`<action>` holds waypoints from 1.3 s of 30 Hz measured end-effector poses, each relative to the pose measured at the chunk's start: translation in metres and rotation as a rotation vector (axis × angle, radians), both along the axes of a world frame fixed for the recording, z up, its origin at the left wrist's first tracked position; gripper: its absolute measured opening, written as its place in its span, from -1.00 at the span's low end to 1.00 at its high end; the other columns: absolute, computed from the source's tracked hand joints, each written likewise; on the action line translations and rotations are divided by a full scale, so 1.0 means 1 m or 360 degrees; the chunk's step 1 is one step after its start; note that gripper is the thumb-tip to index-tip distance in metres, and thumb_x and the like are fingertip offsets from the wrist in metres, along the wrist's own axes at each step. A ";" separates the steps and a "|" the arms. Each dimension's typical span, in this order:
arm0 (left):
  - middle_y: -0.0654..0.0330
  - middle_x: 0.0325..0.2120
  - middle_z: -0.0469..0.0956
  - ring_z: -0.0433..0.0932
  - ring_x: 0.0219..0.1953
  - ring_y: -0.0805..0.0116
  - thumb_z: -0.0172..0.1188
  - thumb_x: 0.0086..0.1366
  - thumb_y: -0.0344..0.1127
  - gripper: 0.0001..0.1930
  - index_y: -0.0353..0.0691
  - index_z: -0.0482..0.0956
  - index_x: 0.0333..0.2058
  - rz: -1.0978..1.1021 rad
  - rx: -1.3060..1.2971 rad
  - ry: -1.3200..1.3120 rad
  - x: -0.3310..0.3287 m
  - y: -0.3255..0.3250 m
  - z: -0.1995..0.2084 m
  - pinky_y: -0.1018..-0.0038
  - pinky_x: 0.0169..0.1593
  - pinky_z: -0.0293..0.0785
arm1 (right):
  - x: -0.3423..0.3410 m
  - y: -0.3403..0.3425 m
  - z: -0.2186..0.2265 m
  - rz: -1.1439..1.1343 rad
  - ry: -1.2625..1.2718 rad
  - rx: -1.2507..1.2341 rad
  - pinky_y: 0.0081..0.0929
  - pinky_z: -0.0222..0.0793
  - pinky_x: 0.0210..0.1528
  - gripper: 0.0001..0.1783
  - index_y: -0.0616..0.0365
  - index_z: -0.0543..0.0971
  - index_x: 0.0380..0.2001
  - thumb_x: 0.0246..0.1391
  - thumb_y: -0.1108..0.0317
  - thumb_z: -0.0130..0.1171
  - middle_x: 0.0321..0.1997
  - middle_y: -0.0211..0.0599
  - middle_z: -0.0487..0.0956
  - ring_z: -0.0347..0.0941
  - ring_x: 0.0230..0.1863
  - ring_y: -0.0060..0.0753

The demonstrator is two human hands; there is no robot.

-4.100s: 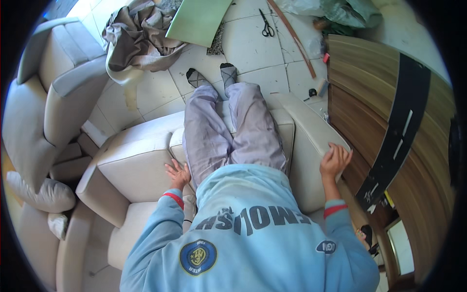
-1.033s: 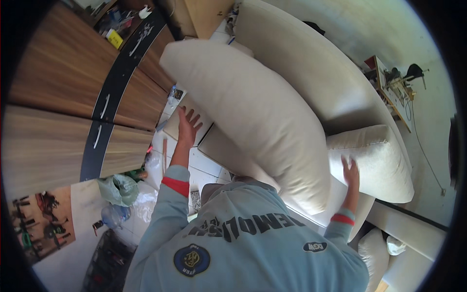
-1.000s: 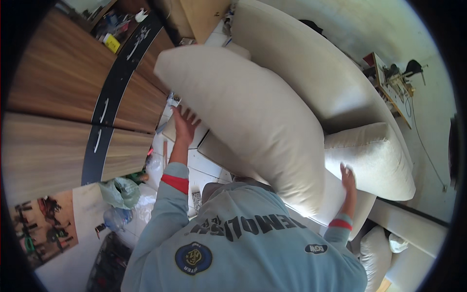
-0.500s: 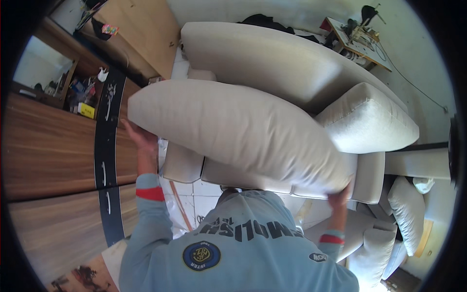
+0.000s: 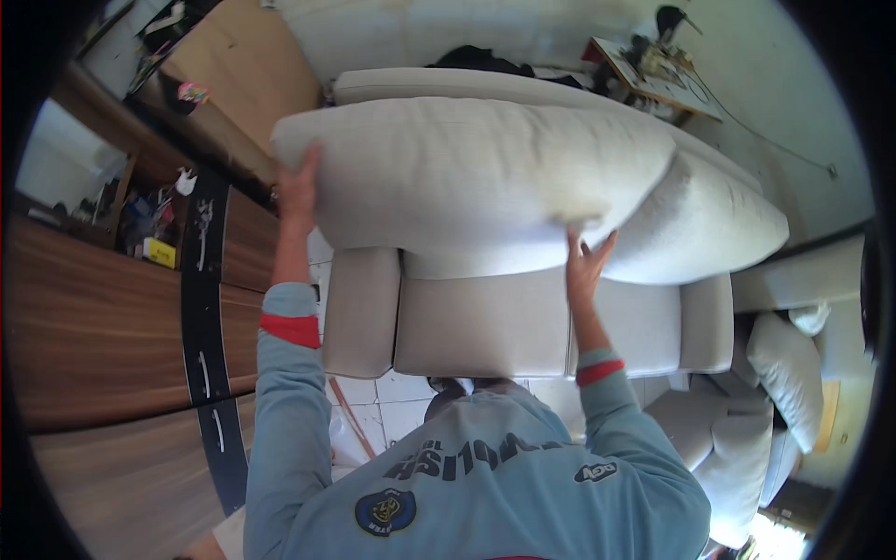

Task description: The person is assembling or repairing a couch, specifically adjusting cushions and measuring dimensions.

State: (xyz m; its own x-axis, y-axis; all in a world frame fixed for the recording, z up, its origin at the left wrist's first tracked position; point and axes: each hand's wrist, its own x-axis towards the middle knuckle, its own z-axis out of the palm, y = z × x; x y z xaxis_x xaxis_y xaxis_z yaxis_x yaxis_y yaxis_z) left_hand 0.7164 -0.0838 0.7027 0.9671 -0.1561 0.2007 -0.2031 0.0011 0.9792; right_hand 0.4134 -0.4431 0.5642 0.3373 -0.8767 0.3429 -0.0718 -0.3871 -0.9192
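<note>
Head view: left hand and right hand, fingers spread against, not around, the long cushion along the back edge of the sofa, apparently position it, calling next for even pressure.

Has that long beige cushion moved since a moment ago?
Yes: judged against the sofa, the long beige cushion has shifted rearward, toward the backrest, uncovering more of the seat.

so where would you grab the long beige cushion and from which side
Likely at both ends, one hand each, coming from the near side: the long beige cushion is wide and plump, shows no handle, and turns its broad face this way. The left hand is at its left end, the right hand at its lower edge toward the right.
</note>
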 end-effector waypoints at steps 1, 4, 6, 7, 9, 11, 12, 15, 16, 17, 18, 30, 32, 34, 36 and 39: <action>0.03 0.21 0.32 0.35 0.19 0.14 0.30 0.19 0.14 -0.09 -0.29 0.10 0.32 -0.0078 0.0082 -0.0156 0.001 -0.010 0.002 0.30 0.26 0.22 | -0.007 0.025 -0.006 -0.0059 0.0392 -0.0486 -0.01 0.24 0.29 0.32 0.22 -0.17 0.43 -0.18 0.06 0.53 0.45 0.33 -0.16 0.00 0.43 0.25; -0.08 0.14 0.39 0.43 0.13 0.13 0.40 0.05 0.19 0.05 -0.44 0.12 0.28 0.0402 0.0535 -0.0514 0.040 -0.022 -0.005 0.30 0.24 0.28 | 0.036 0.062 0.031 0.0305 0.0566 -0.0423 0.02 0.13 0.35 0.33 0.08 -0.16 0.45 -0.20 -0.03 0.51 0.45 0.42 -0.26 -0.13 0.47 0.29; -0.15 0.18 0.32 0.36 0.18 0.06 0.38 0.03 0.24 0.09 -0.46 0.08 0.28 0.0227 0.0638 0.0173 0.043 -0.038 0.006 0.23 0.25 0.26 | 0.073 0.035 0.021 0.0341 0.0881 -0.0513 -0.04 0.19 0.31 0.29 0.05 -0.12 0.45 -0.17 -0.13 0.45 0.42 0.55 -0.31 -0.05 0.43 0.34; -0.23 0.23 0.24 0.30 0.24 -0.01 0.36 0.02 0.28 0.14 -0.49 0.04 0.29 0.0103 0.0766 0.0857 0.048 -0.041 0.010 0.17 0.26 0.24 | 0.082 0.029 0.020 0.0368 0.1073 -0.0574 -0.07 0.27 0.26 0.27 0.05 -0.11 0.44 -0.15 -0.18 0.41 0.40 0.62 -0.31 0.08 0.37 0.39; -0.33 0.31 0.04 0.12 0.32 -0.15 0.21 0.11 0.36 0.14 -0.52 -0.03 0.30 0.1209 0.1221 0.0144 0.066 -0.001 -0.036 0.03 0.29 0.16 | 0.091 0.055 0.070 0.0817 0.1245 -0.0256 -0.08 0.42 0.11 0.23 0.01 -0.11 0.44 -0.12 -0.19 0.37 0.35 0.71 -0.21 0.37 0.14 0.44; -0.35 0.34 -0.10 -0.03 0.38 -0.24 0.04 0.18 0.42 0.10 -0.49 -0.06 0.32 0.0980 0.0726 -0.0493 0.027 -0.058 -0.052 -0.04 0.32 0.08 | 0.044 0.024 0.066 0.0955 0.1083 -0.0489 -0.17 0.51 0.00 0.02 0.04 0.09 0.40 -0.02 -0.08 0.33 0.32 0.50 0.13 0.52 -0.03 0.27; -0.35 0.34 -0.10 -0.03 0.38 -0.24 0.04 0.18 0.42 0.10 -0.49 -0.06 0.32 0.0924 0.0721 -0.0488 -0.005 -0.095 -0.053 -0.04 0.32 0.08 | 0.012 0.006 0.071 0.1099 0.0858 -0.0392 -0.21 0.49 0.03 -0.07 0.05 0.15 0.38 0.03 0.00 0.32 0.31 0.36 0.22 0.54 -0.03 0.20; -0.37 0.35 -0.15 -0.11 0.40 -0.33 0.03 0.26 0.31 -0.01 -0.43 -0.04 0.33 0.0995 0.1485 -0.0250 -0.077 -0.174 -0.034 -0.10 0.33 0.02 | -0.082 -0.058 0.074 0.1044 0.0694 -0.0333 -0.31 0.50 0.03 -0.33 0.11 0.34 0.28 0.11 0.26 0.30 0.27 -0.04 0.42 0.59 -0.05 -0.08; -0.38 0.35 -0.18 -0.16 0.40 -0.34 0.03 0.30 0.24 -0.08 -0.39 -0.04 0.34 0.1048 0.1432 -0.0236 -0.076 -0.178 -0.025 -0.12 0.32 0.01 | -0.109 -0.081 0.068 0.0912 0.0668 -0.0230 -0.33 0.52 -0.02 -0.39 0.14 0.40 0.22 0.11 0.28 0.30 0.19 -0.02 0.47 0.59 -0.05 -0.10; -0.40 0.35 -0.20 -0.20 0.41 -0.35 0.03 0.34 0.17 -0.14 -0.36 -0.04 0.35 0.1110 0.1376 -0.0219 -0.075 -0.181 -0.023 -0.13 0.32 0.01 | -0.133 -0.108 0.062 0.0790 0.0638 -0.0132 -0.35 0.53 -0.06 -0.46 0.17 0.47 0.15 0.10 0.30 0.30 0.12 0.01 0.53 0.59 -0.05 -0.13; -0.40 0.35 -0.20 -0.20 0.41 -0.35 0.03 0.34 0.17 -0.14 -0.36 -0.04 0.35 0.1128 0.1371 -0.0213 -0.072 -0.181 -0.029 -0.13 0.32 0.01 | -0.158 -0.135 0.059 0.0607 0.0662 -0.0146 -0.36 0.53 -0.09 -0.51 0.18 0.50 0.11 0.10 0.32 0.30 0.05 -0.02 0.56 0.60 -0.09 -0.17; -0.07 0.24 0.26 0.25 0.29 0.04 0.43 0.07 -0.18 -0.12 -0.33 0.15 0.29 -0.0592 0.0395 -0.0125 -0.335 -0.451 -0.123 0.25 0.27 0.27 | -0.306 -0.514 0.022 -0.0838 -0.0311 0.0559 -0.41 0.32 -0.06 -0.25 0.19 0.35 0.20 0.24 -0.24 -0.04 -0.07 -0.25 0.48 0.39 -0.12 -0.40; -0.14 0.28 0.17 0.16 0.34 0.04 0.46 0.05 -0.13 0.00 -0.36 0.04 0.32 -0.0524 0.0561 -0.0262 -0.327 -0.486 -0.126 0.25 0.31 0.21 | -0.322 -0.547 -0.002 -0.0666 -0.0479 0.0967 -0.25 0.20 0.17 -0.05 -0.01 0.16 0.36 0.12 -0.47 -0.13 0.26 -0.26 0.34 0.29 0.16 -0.25; -0.16 0.27 0.18 0.16 0.34 0.02 0.46 0.03 -0.10 0.00 -0.38 0.05 0.31 -0.0602 0.0403 -0.0136 -0.307 -0.502 -0.128 0.24 0.32 0.18 | -0.299 -0.548 -0.011 -0.0554 -0.0467 0.1161 -0.11 0.08 0.25 0.02 -0.06 0.14 0.38 0.05 -0.54 -0.16 0.36 -0.28 0.23 0.21 0.26 -0.15; -0.18 0.26 0.18 0.17 0.33 -0.01 0.47 0.02 -0.06 0.01 -0.39 0.06 0.30 -0.0700 0.0239 -0.0017 -0.302 -0.513 -0.125 0.22 0.33 0.16 | -0.286 -0.554 -0.008 -0.0456 -0.0442 0.1350 0.02 -0.03 0.34 0.09 -0.11 0.11 0.40 -0.02 -0.62 -0.19 0.46 -0.30 0.12 0.13 0.36 -0.06; -0.20 0.15 0.33 0.31 0.23 -0.09 0.44 0.03 0.03 -0.04 -0.40 0.15 0.25 -0.0452 0.0354 -0.0073 -0.328 -0.551 -0.113 0.21 0.29 0.22 | -0.290 -0.574 0.002 -0.0276 -0.0582 0.1340 -0.03 -0.01 0.31 0.09 -0.15 0.13 0.40 -0.04 -0.65 -0.26 0.44 -0.39 0.16 0.03 0.41 -0.17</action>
